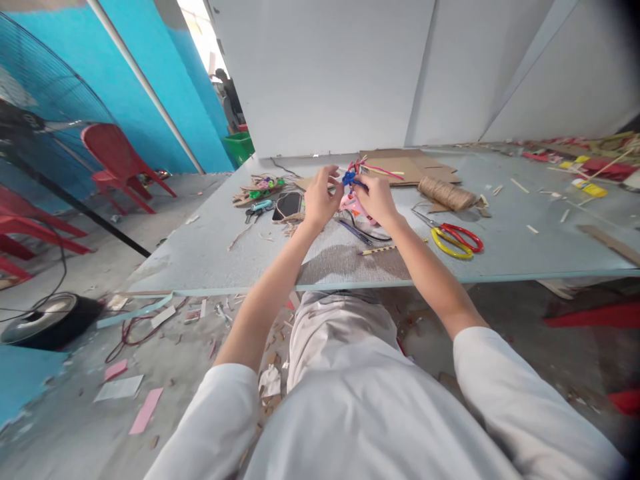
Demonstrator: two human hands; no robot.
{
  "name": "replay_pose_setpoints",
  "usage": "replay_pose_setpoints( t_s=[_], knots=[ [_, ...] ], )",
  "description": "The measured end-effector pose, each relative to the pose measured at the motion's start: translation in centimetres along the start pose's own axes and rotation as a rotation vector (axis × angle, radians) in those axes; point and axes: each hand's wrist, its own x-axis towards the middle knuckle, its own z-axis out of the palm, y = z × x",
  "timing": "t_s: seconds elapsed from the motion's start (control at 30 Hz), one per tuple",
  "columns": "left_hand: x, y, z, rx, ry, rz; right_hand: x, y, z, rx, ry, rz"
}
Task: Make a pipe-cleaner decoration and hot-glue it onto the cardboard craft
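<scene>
Over the far middle of the grey table [210,247], I see both hands raised around a small blue piece [349,177]. It is bright blue, knotted or bunched, too small for me to tell its make. Thin red and pale strands [381,171] fan out from it toward the cardboard sheets [400,167] behind.

Left hand [320,197]: fingers curled, thumb and forefinger pinched together at the top, just beside the blue piece on its left. I cannot tell whether the fingertips actually touch it or hold a strand.

Right hand [374,198]: closed over the blue piece from the right, fingertips clamped on its edge, knuckles toward me.

Below the hands, a pink object [350,203] lies on the table, mostly hidden by them.

Around the work:
- twine spool [445,193], lying on its side, right of the hands
- scissors [456,239], red and yellow handles, near the right forearm
- striped stick [377,250], flat on the table between the forearms
- black phone [287,205], left of the left hand
- keys [257,208] beside the phone
- red chair [120,167] on the floor, well apart at left

No lettering or brand is readable on anything.
</scene>
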Motion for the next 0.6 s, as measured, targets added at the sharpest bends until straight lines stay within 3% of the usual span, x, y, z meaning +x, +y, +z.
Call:
replay_pose_setpoints(
  t_s=[0.3,0.43,0.6],
  knots=[
    [-0.43,0.56,-0.25,0.091,-0.052,0.078,-0.31,-0.42,0.0,-0.116,0.044,0.031],
    [-0.15,0.14,0.01,0.103,-0.043,0.052,-0.39,-0.69,-0.05,-0.062,0.052,-0.036],
    [0.09,-0.31,0.11,0.067,-0.016,0.007,-0.4,-0.6,-0.13,-0.156,0.018,-0.135]
  ],
)
